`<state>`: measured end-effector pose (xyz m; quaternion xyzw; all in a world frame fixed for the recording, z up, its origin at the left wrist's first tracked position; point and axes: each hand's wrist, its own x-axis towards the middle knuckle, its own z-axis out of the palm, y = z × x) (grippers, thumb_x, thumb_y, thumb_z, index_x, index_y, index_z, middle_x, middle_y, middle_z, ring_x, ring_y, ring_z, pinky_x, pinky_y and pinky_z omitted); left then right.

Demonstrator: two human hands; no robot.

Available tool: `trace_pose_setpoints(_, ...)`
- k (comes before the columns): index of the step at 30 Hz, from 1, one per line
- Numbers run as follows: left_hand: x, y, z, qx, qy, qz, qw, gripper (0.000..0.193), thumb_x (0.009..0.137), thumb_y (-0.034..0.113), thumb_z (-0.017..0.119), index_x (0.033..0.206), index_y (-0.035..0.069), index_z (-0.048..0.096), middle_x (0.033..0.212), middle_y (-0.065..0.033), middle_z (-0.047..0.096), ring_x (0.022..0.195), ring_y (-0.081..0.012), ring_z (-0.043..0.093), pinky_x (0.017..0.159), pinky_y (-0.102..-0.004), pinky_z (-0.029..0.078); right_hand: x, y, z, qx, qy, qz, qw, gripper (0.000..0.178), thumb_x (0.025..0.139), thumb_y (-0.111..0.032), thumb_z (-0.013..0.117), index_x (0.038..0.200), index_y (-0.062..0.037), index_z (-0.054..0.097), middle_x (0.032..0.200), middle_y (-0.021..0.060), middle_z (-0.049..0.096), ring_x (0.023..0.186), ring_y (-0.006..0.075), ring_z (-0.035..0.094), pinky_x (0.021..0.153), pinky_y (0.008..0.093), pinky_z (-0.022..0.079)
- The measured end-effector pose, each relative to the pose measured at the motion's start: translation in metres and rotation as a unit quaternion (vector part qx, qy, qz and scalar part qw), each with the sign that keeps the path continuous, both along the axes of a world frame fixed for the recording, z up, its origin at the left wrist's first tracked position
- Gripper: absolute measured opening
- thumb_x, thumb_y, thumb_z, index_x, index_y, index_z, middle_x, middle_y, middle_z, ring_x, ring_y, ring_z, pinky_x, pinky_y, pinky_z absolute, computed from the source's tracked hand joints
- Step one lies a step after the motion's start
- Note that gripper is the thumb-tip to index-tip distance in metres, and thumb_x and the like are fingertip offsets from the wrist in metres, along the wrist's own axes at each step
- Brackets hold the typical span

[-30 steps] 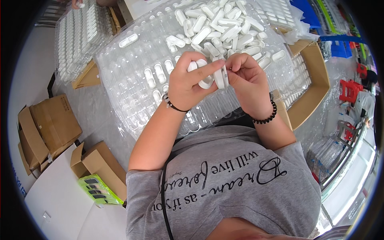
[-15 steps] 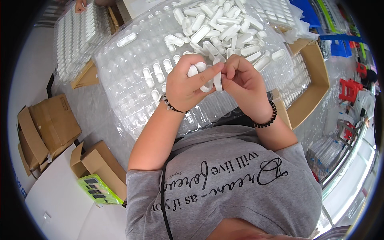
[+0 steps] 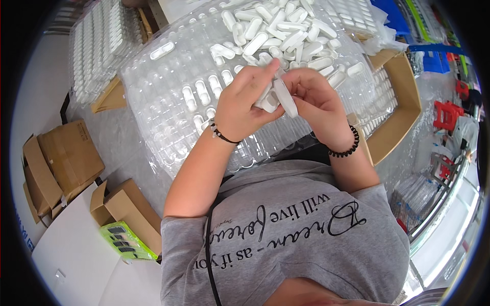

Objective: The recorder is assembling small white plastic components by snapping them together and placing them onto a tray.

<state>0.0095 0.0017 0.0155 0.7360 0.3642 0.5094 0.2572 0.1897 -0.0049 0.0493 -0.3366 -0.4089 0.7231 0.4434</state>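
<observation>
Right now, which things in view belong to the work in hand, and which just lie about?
In use: white, round-ended plastic pieces in left hand and pile; right hand; clear moulded plastic trays beneath.

Apparently lying about: brown cardboard box, far left; red plastic object, far right.

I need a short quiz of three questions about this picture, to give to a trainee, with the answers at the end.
1. True or false: the left hand holds at least one white oblong piece.
2. Choose: the black coiled band is on the wrist of (a) the left hand, (b) the right hand.
3. Fill in: the loose white pieces lie heaped on ____ plastic trays.

Key: 1. True. 2. (b). 3. Clear.
</observation>
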Motion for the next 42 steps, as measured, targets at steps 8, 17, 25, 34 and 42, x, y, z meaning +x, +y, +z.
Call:
trace_pose_setpoints(8,-0.001,-0.008,-0.002,0.038,0.163,0.079,0.983,0.089,0.054,0.012,0.090,0.131,0.004,0.046,0.096,-0.0118,0.063,0.083,-0.0248,0.065,0.072,-0.0327,0.053,-0.002,-0.002,0.007,0.247,-0.300,0.039,0.921,0.018,0.079,0.001,0.067,0.096,-0.0032,0.061,0.098,0.0061,0.053,0.090,0.0171,0.053,0.079,0.0281,0.045)
trace_pose_setpoints(17,-0.004,-0.003,-0.002,-0.202,-0.092,0.063,0.973,0.059,0.070,0.001,0.078,0.124,0.007,0.054,0.103,-0.0067,0.065,0.091,-0.0201,0.064,0.076,-0.0310,0.052,0.001,0.001,-0.003,0.422,-0.318,-0.077,0.846,0.024,0.073,0.005,0.071,0.094,-0.0026,0.062,0.100,0.0100,0.049,0.083,0.0192,0.054,0.072,0.0280,0.046)
trace_pose_setpoints(25,-0.015,0.000,-0.004,-0.460,-0.407,-0.238,0.752,0.036,0.088,0.020,0.070,0.119,0.007,0.058,0.106,-0.0030,0.063,0.092,-0.0113,0.059,0.081,-0.0256,0.049,0.005,0.001,-0.007,0.432,-0.289,-0.069,0.852,0.026,0.074,0.007,0.069,0.097,-0.0038,0.064,0.100,0.0117,0.050,0.085,0.0228,0.054,0.071,0.0290,0.046)
trace_pose_setpoints(34,-0.014,-0.001,-0.018,-0.367,-0.380,-0.223,0.819,0.032,0.086,0.021,0.072,0.113,0.008,0.059,0.110,-0.0020,0.061,0.103,-0.0119,0.056,0.088,-0.0266,0.046,-0.005,-0.005,-0.010,0.446,-0.372,-0.137,0.803,0.039,0.064,0.002,0.080,0.100,-0.0087,0.069,0.097,0.0081,0.048,0.082,0.0209,0.051,0.065,0.0270,0.043)
trace_pose_setpoints(42,-0.010,-0.004,-0.007,-0.385,-0.331,-0.217,0.833,0.047,0.086,0.026,0.072,0.123,0.002,0.054,0.095,-0.0032,0.064,0.075,-0.0091,0.059,0.062,-0.0220,0.047,-0.001,-0.005,-0.017,0.483,-0.416,-0.184,0.748,0.037,0.062,0.003,0.079,0.095,-0.0121,0.072,0.097,0.0064,0.045,0.078,0.0178,0.047,0.060,0.0253,0.039)
